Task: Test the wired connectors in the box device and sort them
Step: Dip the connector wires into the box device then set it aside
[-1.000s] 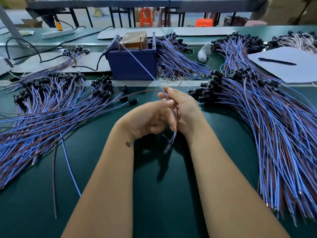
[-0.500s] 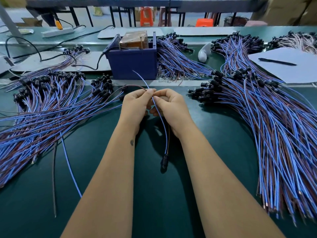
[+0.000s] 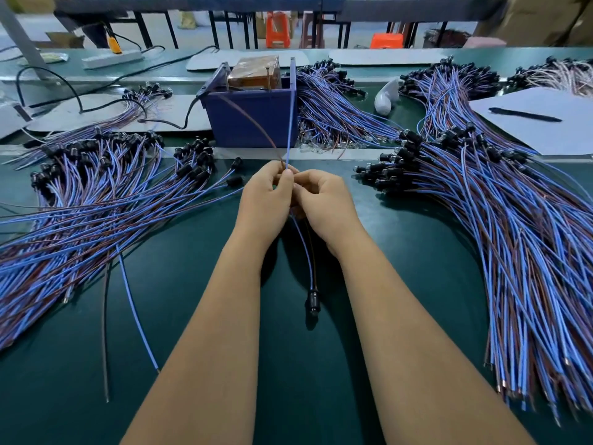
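My left hand (image 3: 268, 200) and my right hand (image 3: 324, 200) meet at the table's middle, both pinching one wired connector. Its blue wire (image 3: 291, 123) and brown wire (image 3: 253, 123) rise from my fingertips to the top of the blue box device (image 3: 253, 123). The rest of the wires hangs below my hands and ends in a black connector head (image 3: 313, 301) lying on the green mat. A large pile of connectors (image 3: 96, 194) fans out on the left. Another large pile (image 3: 500, 220) fans out on the right.
A brown block (image 3: 255, 72) sits inside the box, and a black cable (image 3: 167, 123) runs to the box's left side. Behind the box lies a further bundle (image 3: 333, 114). White paper with a pen (image 3: 526, 115) is at the right. Two loose wires (image 3: 134, 313) lie left of my forearm.
My hands moved forward toward the box. The wire ends, loose half a second ago, now reach up to the box top. The connector head dropped lower onto the mat.
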Motion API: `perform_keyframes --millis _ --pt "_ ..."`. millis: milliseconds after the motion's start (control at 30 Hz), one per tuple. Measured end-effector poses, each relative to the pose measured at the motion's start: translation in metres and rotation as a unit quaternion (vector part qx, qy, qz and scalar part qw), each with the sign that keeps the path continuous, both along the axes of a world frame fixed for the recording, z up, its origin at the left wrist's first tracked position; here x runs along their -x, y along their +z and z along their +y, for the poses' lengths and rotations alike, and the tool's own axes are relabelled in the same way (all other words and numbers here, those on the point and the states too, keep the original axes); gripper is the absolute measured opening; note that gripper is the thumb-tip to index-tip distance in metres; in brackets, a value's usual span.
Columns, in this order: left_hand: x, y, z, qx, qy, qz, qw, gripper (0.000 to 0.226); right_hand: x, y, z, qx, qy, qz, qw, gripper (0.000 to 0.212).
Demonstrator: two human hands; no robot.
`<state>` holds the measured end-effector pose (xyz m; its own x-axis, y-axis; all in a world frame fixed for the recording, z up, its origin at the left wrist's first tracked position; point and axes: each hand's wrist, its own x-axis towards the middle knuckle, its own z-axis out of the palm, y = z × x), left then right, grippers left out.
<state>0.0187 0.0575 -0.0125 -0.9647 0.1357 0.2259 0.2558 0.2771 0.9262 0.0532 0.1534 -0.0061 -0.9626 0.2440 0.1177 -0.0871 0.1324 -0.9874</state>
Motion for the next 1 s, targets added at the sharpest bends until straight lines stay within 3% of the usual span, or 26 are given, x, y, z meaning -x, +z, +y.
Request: perform_keyframes --millis 67,133,367,700,1000 --pt "0.001 -0.002 -0.001 0.087 0.063 0.056 0.993 0.029 0.001 -0.001 0.001 -0.029 -0.019 0.000 0.999 0.010" --pt "0.003 -0.002 -0.003 0.101 0.102 0.056 0.988 0.032 0.001 -0.001 0.003 -0.031 -0.040 0.001 0.999 0.011" --pt "0.004 0.002 -0.016 -0.032 0.153 0.011 0.988 0.023 -0.002 0.003 0.010 0.090 -0.092 0.031 0.991 0.014" --pt "0.007 0.004 -0.021 -0.158 0.153 0.002 0.975 0.019 0.001 0.001 0.010 0.087 -0.142 0.072 0.983 0.011" --pt "0.007 0.006 -0.021 -0.154 0.165 -0.040 0.973 0.023 0.002 0.002 0.009 0.099 -0.147 0.050 0.983 0.017"
